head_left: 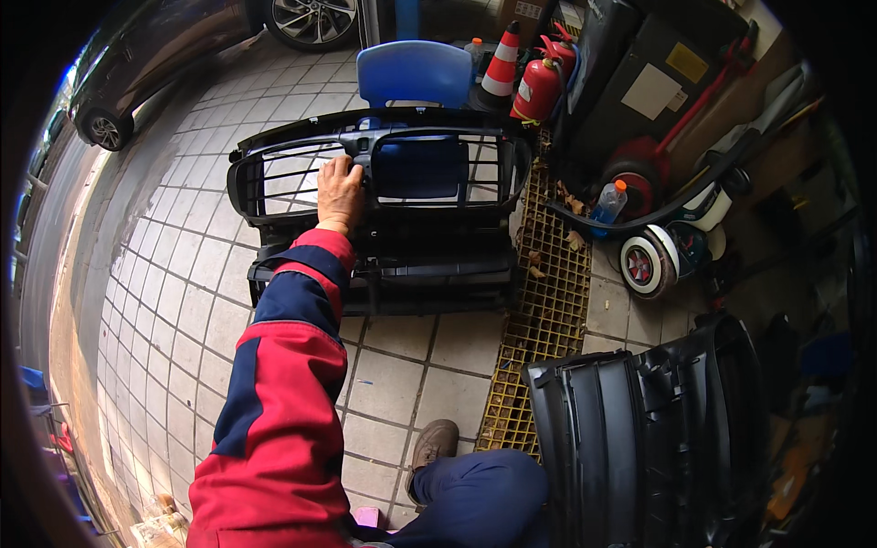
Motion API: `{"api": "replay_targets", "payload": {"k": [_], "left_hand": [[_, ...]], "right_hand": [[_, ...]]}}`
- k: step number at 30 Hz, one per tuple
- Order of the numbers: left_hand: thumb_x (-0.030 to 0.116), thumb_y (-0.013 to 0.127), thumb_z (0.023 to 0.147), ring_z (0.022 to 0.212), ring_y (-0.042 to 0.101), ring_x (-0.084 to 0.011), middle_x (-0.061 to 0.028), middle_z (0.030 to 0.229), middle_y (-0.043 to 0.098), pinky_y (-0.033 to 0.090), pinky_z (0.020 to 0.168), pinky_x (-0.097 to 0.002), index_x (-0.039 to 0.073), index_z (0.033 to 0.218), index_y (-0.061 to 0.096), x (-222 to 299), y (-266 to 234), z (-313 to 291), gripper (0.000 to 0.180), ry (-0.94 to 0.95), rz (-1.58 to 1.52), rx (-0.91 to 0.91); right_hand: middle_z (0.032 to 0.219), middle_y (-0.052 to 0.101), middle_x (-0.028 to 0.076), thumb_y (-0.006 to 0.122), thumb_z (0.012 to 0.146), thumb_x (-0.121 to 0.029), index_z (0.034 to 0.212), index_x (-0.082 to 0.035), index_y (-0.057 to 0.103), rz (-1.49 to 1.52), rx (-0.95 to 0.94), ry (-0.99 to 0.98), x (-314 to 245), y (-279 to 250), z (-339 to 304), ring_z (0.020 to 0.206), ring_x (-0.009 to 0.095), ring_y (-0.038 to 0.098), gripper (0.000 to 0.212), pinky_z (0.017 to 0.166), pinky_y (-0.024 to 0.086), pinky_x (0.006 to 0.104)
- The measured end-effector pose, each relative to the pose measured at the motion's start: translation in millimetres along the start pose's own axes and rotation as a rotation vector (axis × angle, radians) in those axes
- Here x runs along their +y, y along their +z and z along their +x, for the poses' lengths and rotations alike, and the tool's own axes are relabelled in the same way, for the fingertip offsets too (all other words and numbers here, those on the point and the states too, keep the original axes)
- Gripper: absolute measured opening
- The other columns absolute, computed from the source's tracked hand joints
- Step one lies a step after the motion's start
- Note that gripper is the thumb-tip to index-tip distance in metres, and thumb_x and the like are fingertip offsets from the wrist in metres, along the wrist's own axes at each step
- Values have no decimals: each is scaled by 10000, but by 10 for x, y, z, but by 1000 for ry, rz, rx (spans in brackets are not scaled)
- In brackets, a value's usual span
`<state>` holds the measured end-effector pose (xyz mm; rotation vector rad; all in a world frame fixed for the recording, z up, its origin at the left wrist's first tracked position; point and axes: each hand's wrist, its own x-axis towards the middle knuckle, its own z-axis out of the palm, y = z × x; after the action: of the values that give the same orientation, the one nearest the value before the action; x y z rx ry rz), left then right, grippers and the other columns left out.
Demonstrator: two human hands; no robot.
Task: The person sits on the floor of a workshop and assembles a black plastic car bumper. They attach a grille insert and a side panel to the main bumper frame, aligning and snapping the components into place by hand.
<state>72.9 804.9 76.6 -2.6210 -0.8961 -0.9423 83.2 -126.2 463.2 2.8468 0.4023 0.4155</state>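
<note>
My left hand (338, 194), in a red and navy sleeve, reaches forward to a black plastic car grille frame (438, 213). Its fingers are curled around the upright strut in the middle of the frame, between two wide slatted openings. The frame leans up against a blue plastic chair (416, 68), whose seat shows through the right opening. Below the openings, the lower black section (438, 269) of the part reaches down toward the tiled floor. My right hand is out of view.
A second black slatted plastic part (639, 438) stands at lower right, beside my knee (484, 489). Yellow floor grating (539, 338) runs past the frame. Fire extinguishers (537, 89), a traffic cone (501, 64), a bottle (609, 203) and a wheeled toy (649, 262) stand right. A dark car (174, 50) is far left.
</note>
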Motion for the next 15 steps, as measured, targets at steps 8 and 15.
{"api": "replay_targets", "payload": {"k": [8, 15], "left_hand": [[135, 906, 857, 1442, 614, -359, -86, 1481, 619, 631, 1101, -486, 135, 1290, 702, 42, 155, -109, 479, -27, -63, -100], [147, 907, 917, 1313, 680, -335, -62, 1328, 638, 664, 994, -498, 161, 1200, 711, 18, 111, -121, 344, -110, -131, -155]], "right_hand": [[1009, 775, 248, 807, 1142, -304, 1100, 36, 829, -10, -70, 31, -119, 24, 157, 906, 472, 714, 343, 847, 586, 536], [1122, 814, 272, 794, 1153, -249, 1248, 57, 838, 72, -99, 3, -202, 19, 235, 1017, 483, 750, 324, 948, 600, 529]]}}
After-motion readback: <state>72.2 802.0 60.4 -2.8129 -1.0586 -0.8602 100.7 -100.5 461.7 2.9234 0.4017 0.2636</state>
